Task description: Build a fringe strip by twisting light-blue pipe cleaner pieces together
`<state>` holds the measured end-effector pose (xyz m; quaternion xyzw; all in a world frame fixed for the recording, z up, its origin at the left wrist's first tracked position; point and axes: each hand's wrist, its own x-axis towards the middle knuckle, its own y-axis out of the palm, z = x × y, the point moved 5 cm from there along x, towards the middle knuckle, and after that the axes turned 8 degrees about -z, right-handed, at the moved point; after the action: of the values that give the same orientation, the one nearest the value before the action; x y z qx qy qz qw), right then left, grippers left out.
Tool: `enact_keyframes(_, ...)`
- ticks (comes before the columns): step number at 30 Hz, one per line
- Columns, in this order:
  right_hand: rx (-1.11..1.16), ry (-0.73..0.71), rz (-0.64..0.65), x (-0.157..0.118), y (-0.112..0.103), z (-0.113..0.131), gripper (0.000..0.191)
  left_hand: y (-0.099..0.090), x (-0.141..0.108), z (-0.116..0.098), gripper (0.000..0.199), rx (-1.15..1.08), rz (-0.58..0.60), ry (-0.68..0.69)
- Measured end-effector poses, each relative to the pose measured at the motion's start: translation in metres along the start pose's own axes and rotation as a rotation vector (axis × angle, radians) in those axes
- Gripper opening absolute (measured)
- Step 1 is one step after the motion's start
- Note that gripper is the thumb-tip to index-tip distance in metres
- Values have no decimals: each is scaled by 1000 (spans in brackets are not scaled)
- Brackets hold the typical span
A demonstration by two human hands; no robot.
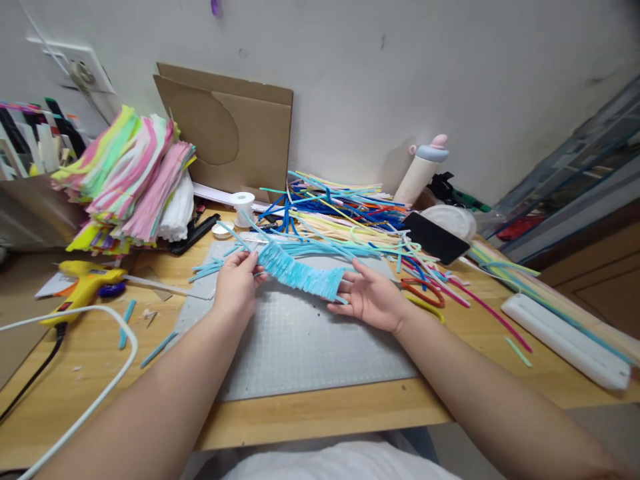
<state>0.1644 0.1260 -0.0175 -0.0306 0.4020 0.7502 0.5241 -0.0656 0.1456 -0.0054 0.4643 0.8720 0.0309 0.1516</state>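
Note:
A light blue strip of pipe cleaners (303,273), packed side by side, hangs in a slight sag between my hands above the grey cutting mat (310,340). My left hand (239,277) is closed, pinching the strip's left end between thumb and fingers. At the right end, my right hand (370,293) holds the strip with its fingers behind the edge and the thumb raised near the top. Loose light blue pipe cleaners (320,248) lie just behind the strip, and shorter pieces (207,269) sit left of my left hand.
A yellow glue gun (83,287) with its cable lies left. Bundled pastel pipe cleaners (135,180) stand behind it. Mixed pipe cleaners (340,200), a ribbon spool (243,203), a bottle (420,170), a dark phone-like slab (435,238) and a white power strip (565,340) surround the mat.

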Motion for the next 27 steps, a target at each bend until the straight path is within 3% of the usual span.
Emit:
enact_keyframes(2,-67,-119,-126,4,-8,5,30,1,0,2,14,65,20,-23)
enact_keyframes(6,-286,-515,-489,4,-29,28,26,7,-7,3,10,310,173,-95)
enact_keyframes(10,-364,-726,-672,-3,-45,49,31,5,-13,-8,16,584,314,-115)
enact_keyframes(12,-480,-905,-777,-14,-47,60,28,-1,-13,-22,27,692,232,44)
enact_keyframes(13,-552,-1009,-831,-22,-45,64,27,-4,-14,-32,34,761,147,218)
enact_keyframes(15,-719,-1207,-909,-39,-35,68,25,-5,-25,-52,47,951,-15,693)
enact_keyframes(17,-869,-1322,-883,-51,-20,64,22,1,-40,-54,46,1151,-18,1063)
enact_keyframes(19,-1047,-1400,-758,-57,-1,56,17,5,-46,-43,38,1301,100,1192)
enact_keyframes(22,-1307,-1387,-497,-54,25,34,19,5,-42,-26,32,1426,249,1220)
enact_keyframes(27,-1661,-1107,-155,-33,43,-8,34,9,-28,-8,30,1450,455,1117)
